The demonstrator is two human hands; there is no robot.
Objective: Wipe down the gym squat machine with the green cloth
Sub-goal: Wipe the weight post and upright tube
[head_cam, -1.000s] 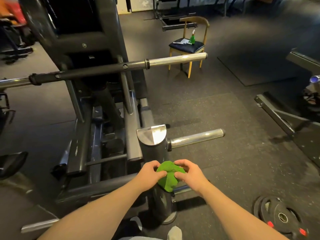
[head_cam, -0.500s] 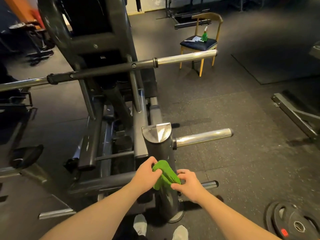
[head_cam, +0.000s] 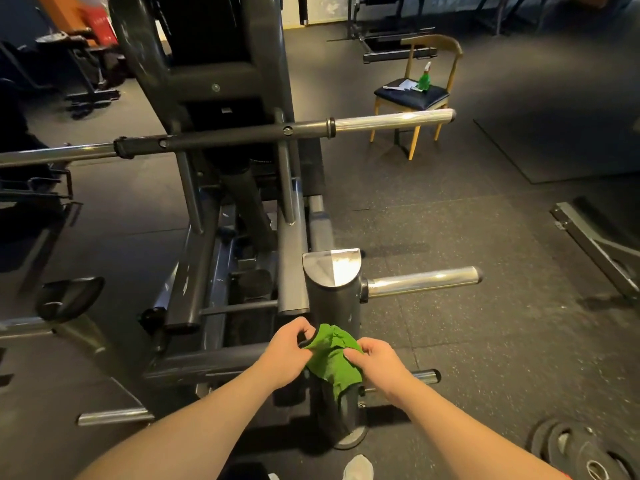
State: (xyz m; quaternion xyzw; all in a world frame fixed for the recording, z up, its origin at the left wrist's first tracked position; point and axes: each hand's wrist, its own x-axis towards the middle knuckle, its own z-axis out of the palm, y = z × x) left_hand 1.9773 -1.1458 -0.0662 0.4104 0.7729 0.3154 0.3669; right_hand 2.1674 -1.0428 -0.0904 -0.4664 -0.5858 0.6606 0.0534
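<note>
Green cloth (head_cam: 332, 358), balled between the hands a second ago, now hangs partly opened against the front of the squat machine (head_cam: 214, 109) upright post (head_cam: 332, 296). Left hand (head_cam: 287, 344) pinches its top edge; right hand (head_cam: 377, 358) fingers clamp its right side. Likely refolding to a fresh face; wiping paused.

Right of post (head_cam: 332, 299): open floor (head_cam: 491, 341) between upper peg (head_cam: 422, 280) and lower peg (head_cam: 424, 375). Left: rails (head_cam: 291, 271) crowd the post. Bar (head_cam: 311, 128) crosses beyond, higher. Plates (head_cam: 581, 452) near right.

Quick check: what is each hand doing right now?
Left hand: pinching the green cloth.
Right hand: pinching the same cloth.
</note>
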